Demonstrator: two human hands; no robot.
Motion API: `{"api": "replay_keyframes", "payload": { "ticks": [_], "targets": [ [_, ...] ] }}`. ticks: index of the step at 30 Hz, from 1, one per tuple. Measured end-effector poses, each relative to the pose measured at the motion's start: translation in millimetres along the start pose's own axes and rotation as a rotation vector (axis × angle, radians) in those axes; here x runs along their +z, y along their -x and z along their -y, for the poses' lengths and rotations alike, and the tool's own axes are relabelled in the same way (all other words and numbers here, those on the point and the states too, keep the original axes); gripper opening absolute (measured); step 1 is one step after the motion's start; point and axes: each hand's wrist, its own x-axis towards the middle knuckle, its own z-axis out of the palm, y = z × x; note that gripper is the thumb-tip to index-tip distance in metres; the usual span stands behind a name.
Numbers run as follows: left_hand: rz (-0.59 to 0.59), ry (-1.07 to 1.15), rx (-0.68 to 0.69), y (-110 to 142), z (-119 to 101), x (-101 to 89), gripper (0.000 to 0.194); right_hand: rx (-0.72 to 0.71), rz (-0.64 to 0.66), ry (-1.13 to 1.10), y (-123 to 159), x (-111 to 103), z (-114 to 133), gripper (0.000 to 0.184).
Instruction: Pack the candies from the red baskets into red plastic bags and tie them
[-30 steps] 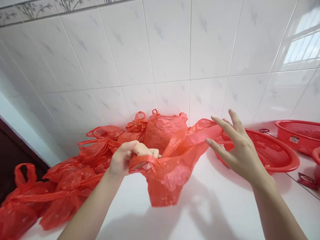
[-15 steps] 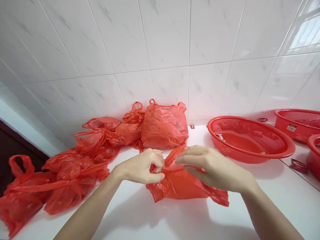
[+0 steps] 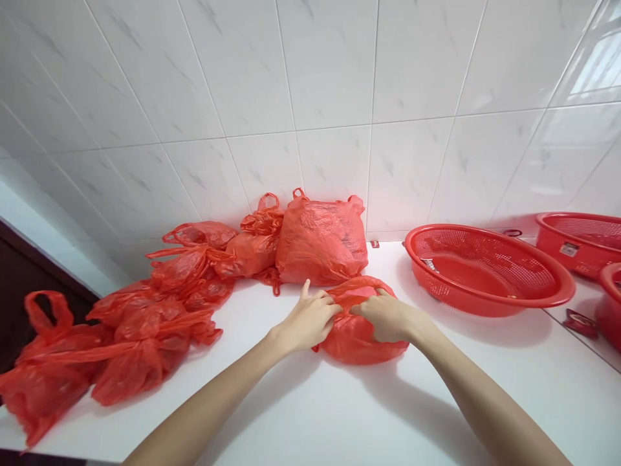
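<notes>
A crumpled red plastic bag lies bunched on the white counter in the middle of the view. My left hand pinches its top left edge, fingers closed on the plastic with the thumb raised. My right hand grips the bag's top right, fingers curled into the folds. The two hands nearly touch over the bag.
A stuffed red bag stands against the tiled wall just behind. More red bags are heaped along the counter's left. A red mesh basket sits at the right, another basket beyond it. The counter's edge drops off at lower left.
The bag was held up and spread a second ago, my right hand open beside it. It now lies bunched on the counter with both hands closed on it, farther from me.
</notes>
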Motion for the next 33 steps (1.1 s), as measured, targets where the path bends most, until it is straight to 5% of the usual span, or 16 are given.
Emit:
{"api": "replay_keyframes", "payload": {
  "ticks": [6, 15, 25, 33],
  "targets": [
    [0.060, -0.035, -0.053, -15.5, 2.9, 20.1, 0.028, 0.060, 0.144, 0.082, -5.1, -0.8, -1.2, 0.046],
    [0.284, -0.073, -0.099, -6.5, 19.1, -2.1, 0.013, 0.196, 0.209, 0.148, -9.1, -0.4, -16.5, 0.029],
    [0.117, 0.093, 0.031, -3.7, 10.4, 6.1, 0.014, 0.219, 0.255, 0.090, -7.4, -3.8, -17.7, 0.048],
    [0.188, 0.107, 0.008, -6.7, 12.8, 17.5, 0.006, 0.213, 0.242, 0.042, -8.8, -2.3, -19.9, 0.059]
  ]
}}
